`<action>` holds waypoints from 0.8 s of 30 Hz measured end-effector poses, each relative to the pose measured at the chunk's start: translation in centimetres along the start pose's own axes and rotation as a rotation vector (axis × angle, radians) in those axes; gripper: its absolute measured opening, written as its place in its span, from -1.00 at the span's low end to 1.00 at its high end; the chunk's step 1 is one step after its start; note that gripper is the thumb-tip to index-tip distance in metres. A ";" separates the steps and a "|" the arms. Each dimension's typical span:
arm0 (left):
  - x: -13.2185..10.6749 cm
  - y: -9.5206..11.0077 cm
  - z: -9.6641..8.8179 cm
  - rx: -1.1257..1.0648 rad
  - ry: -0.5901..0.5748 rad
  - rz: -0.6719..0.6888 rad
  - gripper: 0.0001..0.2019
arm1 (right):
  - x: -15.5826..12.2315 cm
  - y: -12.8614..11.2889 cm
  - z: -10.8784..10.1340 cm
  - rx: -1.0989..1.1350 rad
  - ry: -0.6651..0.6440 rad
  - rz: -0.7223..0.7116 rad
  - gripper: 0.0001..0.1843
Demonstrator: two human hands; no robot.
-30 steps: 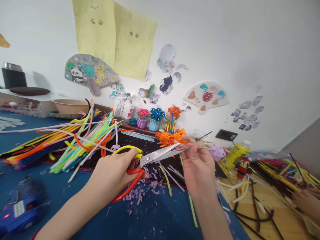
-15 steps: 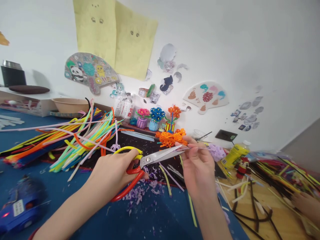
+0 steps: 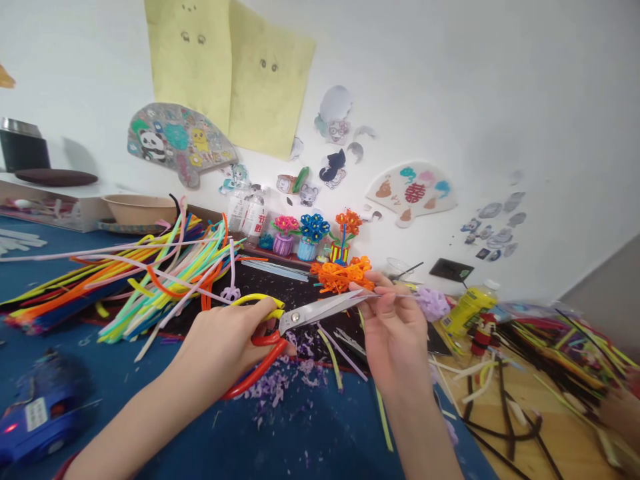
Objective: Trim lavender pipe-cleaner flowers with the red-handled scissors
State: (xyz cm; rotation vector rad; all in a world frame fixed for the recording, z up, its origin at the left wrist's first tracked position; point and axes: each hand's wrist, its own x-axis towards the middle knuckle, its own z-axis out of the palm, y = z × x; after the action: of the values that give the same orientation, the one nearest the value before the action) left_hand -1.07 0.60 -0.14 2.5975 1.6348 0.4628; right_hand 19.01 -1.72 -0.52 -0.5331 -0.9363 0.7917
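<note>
My left hand (image 3: 245, 333) is closed round the handles of a pair of scissors (image 3: 313, 312), one loop yellow and one red. The blades point right and lie nearly together, their tips at the fingers of my right hand (image 3: 395, 327). Those fingers pinch a thin, wire-like strand (image 3: 411, 296), too fine to make out fully. Purple fuzz clippings (image 3: 273, 387) lie scattered below the scissors. Behind my right fingers sits a bunch of orange pipe-cleaner loops (image 3: 343, 273), with a lilac pipe-cleaner bunch (image 3: 433, 304) to the right.
A heap of coloured pipe cleaners (image 3: 165, 280) lies left, near a blue device (image 3: 43, 413) with a red light. Small potted pipe-cleaner flowers (image 3: 313, 230) stand by the wall. At right are a yellow bottle (image 3: 470, 310), more pipe cleaners, and another person's hand (image 3: 620, 410).
The scissor blades have drawn slightly closer together at the right fingers. The other person's hand at the right edge has shifted to the right.
</note>
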 end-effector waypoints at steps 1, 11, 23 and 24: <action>0.0 0.0 0.0 -0.007 0.002 0.003 -0.65 | 0.0 0.0 0.0 -0.006 0.004 -0.001 -0.87; -0.1 -0.1 0.4 -0.066 0.008 0.039 -0.66 | 0.0 -0.1 0.0 -0.007 0.019 0.013 -0.86; 0.0 0.0 0.3 -0.073 -0.008 -0.001 -0.66 | 0.2 0.0 0.0 -0.028 0.076 0.010 -0.87; 0.0 0.0 0.3 -0.096 -0.006 -0.017 -0.66 | 0.3 0.0 -0.1 -0.030 0.089 0.011 -0.87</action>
State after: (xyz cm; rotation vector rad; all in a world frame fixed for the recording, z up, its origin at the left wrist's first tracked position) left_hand -0.95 0.64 -0.36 2.5118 1.5904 0.5182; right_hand 19.20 -1.49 -0.44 -0.5956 -0.8645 0.7587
